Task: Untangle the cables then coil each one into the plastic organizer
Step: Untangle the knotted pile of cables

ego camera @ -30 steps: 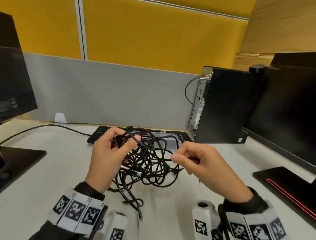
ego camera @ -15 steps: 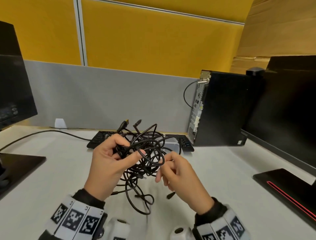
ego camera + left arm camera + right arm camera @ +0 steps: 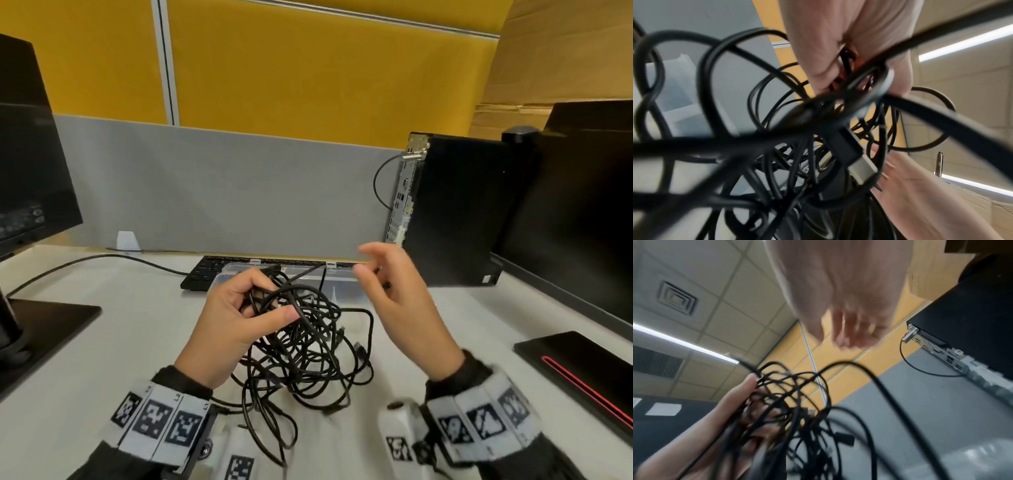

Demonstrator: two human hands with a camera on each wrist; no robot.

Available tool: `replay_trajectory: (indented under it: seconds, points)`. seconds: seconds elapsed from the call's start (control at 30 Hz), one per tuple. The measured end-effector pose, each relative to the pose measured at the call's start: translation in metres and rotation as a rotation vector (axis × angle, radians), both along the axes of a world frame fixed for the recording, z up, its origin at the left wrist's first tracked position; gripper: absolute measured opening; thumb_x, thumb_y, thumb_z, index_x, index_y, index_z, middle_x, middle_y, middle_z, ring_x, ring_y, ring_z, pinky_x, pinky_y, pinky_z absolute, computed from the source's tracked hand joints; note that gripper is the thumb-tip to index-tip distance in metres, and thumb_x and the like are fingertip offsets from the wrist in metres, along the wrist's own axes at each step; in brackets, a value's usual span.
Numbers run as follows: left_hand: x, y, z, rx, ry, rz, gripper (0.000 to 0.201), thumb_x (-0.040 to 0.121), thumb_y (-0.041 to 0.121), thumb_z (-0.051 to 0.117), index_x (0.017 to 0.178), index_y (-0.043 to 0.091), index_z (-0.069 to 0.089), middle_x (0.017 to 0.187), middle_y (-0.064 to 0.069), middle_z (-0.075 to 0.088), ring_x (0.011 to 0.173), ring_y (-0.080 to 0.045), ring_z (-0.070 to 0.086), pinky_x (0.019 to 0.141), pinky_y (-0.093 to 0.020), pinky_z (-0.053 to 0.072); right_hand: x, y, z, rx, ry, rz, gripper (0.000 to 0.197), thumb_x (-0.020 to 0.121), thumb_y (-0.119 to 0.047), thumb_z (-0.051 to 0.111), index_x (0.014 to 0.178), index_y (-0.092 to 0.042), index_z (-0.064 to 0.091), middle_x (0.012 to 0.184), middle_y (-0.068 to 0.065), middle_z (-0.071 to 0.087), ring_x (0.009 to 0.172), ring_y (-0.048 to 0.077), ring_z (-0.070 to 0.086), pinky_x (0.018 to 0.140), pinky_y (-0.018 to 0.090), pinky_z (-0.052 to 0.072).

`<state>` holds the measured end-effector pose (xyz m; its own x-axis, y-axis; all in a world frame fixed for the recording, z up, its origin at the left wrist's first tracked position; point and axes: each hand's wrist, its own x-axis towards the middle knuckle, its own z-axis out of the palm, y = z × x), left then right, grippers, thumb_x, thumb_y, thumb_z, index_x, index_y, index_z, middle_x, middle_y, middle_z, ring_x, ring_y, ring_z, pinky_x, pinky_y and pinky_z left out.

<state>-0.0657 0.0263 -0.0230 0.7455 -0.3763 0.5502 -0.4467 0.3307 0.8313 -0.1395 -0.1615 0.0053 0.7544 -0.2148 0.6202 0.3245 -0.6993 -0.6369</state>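
A tangle of black cables [image 3: 308,346] hangs from my left hand [image 3: 239,315], whose fingers and thumb curl round its top; the lower loops lie on the white desk. Close up, the left hand [image 3: 849,53] clasps several strands and a USB plug [image 3: 861,168] dangles below it. My right hand [image 3: 390,277] is raised to the right of the tangle and is blurred. Something dark shows between its fingers, but the right wrist view shows its fingers [image 3: 849,337] loose with nothing clear in them. The clear plastic organizer [image 3: 349,291] lies just behind the tangle.
A black keyboard [image 3: 205,274] lies behind the organizer. A black computer tower [image 3: 455,212] stands at the right, with a monitor [image 3: 582,222] and its base [image 3: 582,363] beyond it. Another monitor [image 3: 27,164] and its base [image 3: 48,318] are at the left.
My right hand has come out of the tangle and risen up and to the right. My left hand still holds the bundle, whose loops now hang lower and wider.
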Motion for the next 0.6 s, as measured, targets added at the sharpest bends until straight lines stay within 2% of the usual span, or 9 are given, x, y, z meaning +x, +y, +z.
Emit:
replay_trajectory:
  seconds: [0.03, 0.1, 0.17, 0.23, 0.3, 0.4, 0.5, 0.53, 0.6]
  points:
    - [0.000, 0.000, -0.001, 0.010, 0.002, -0.003, 0.026, 0.054, 0.014, 0.081, 0.057, 0.030, 0.061, 0.057, 0.011, 0.057, 0.056, -0.001, 0.053, 0.057, -0.011, 0.045, 0.007, -0.005, 0.002, -0.139, 0.163, 0.030, 0.018, 0.094, -0.028, 0.052, 0.110, -0.026, 0.058, 0.096, -0.012, 0.054, 0.087, -0.002, 0.049, 0.080, 0.012, 0.037]
    - [0.002, 0.001, -0.002, 0.034, 0.002, -0.021, 0.027, 0.055, 0.019, 0.086, 0.061, 0.029, 0.062, 0.060, 0.009, 0.058, 0.059, -0.005, 0.054, 0.060, -0.015, 0.048, 0.017, -0.007, 0.004, -0.285, 0.410, 0.111, 0.022, 0.095, -0.031, 0.050, 0.107, -0.022, 0.066, 0.102, -0.007, 0.063, 0.095, 0.009, 0.055, 0.088, 0.024, 0.043]
    - [0.004, 0.003, -0.003, 0.027, 0.029, -0.039, 0.018, 0.055, 0.031, 0.078, 0.062, 0.028, 0.062, 0.063, 0.005, 0.060, 0.062, -0.009, 0.057, 0.062, -0.016, 0.049, 0.022, -0.005, 0.004, -0.276, 0.486, 0.165, 0.023, 0.097, -0.028, 0.048, 0.094, -0.019, 0.070, 0.094, 0.006, 0.069, 0.090, 0.021, 0.061, 0.087, 0.034, 0.048]
    - [0.006, 0.004, -0.003, 0.025, 0.061, -0.060, 0.015, 0.054, 0.033, 0.074, 0.061, 0.029, 0.062, 0.061, 0.002, 0.060, 0.059, -0.010, 0.058, 0.059, -0.015, 0.049, 0.025, -0.005, 0.004, -0.158, 0.541, 0.250, 0.019, 0.096, -0.026, 0.051, 0.090, -0.019, 0.067, 0.089, 0.005, 0.069, 0.083, 0.016, 0.063, 0.080, 0.024, 0.049]
    - [0.005, 0.003, -0.004, 0.042, 0.061, -0.077, 0.014, 0.055, 0.032, 0.074, 0.061, 0.028, 0.061, 0.056, 0.002, 0.057, 0.052, -0.011, 0.055, 0.055, -0.016, 0.048, 0.024, -0.002, 0.003, -0.032, 0.597, 0.332, 0.017, 0.095, -0.025, 0.052, 0.086, -0.021, 0.065, 0.081, -0.007, 0.067, 0.075, 0.006, 0.061, 0.074, 0.019, 0.046]
    - [0.009, 0.003, -0.007, 0.111, 0.100, -0.108, 0.022, 0.063, 0.021, 0.079, 0.069, 0.017, 0.058, 0.052, 0.000, 0.049, 0.044, -0.012, 0.046, 0.052, -0.017, 0.046, 0.025, -0.001, 0.009, 0.115, 0.503, 0.314, 0.026, 0.099, -0.020, 0.045, 0.077, -0.017, 0.058, 0.073, -0.005, 0.068, 0.070, 0.013, 0.065, 0.075, 0.032, 0.050]
    - [0.012, 0.004, -0.009, 0.225, 0.110, -0.138, 0.033, 0.062, 0.030, 0.082, 0.073, 0.012, 0.057, 0.053, 0.005, 0.051, 0.043, -0.012, 0.046, 0.053, -0.019, 0.045, 0.019, 0.000, 0.029, 0.255, 0.410, 0.377, 0.025, 0.099, -0.015, 0.043, 0.077, -0.011, 0.054, 0.050, -0.002, 0.056, 0.053, 0.021, 0.063, 0.067, 0.036, 0.055]
    - [0.013, 0.005, -0.009, 0.257, 0.114, -0.135, 0.032, 0.059, 0.036, 0.080, 0.070, 0.016, 0.058, 0.054, 0.006, 0.051, 0.044, -0.012, 0.046, 0.051, -0.019, 0.044, 0.016, -0.001, 0.036, 0.229, 0.391, 0.393, 0.022, 0.098, -0.014, 0.045, 0.079, -0.009, 0.055, 0.045, -0.006, 0.051, 0.044, 0.017, 0.058, 0.063, 0.034, 0.056]
    - [0.013, 0.006, -0.008, 0.296, 0.122, -0.120, 0.031, 0.054, 0.042, 0.077, 0.066, 0.020, 0.059, 0.056, 0.007, 0.050, 0.045, -0.010, 0.046, 0.049, -0.019, 0.042, 0.012, -0.005, 0.049, -0.037, 0.288, 0.300, 0.015, 0.093, -0.016, 0.054, 0.083, -0.010, 0.063, 0.050, -0.011, 0.056, 0.040, 0.008, 0.052, 0.055, 0.026, 0.053]
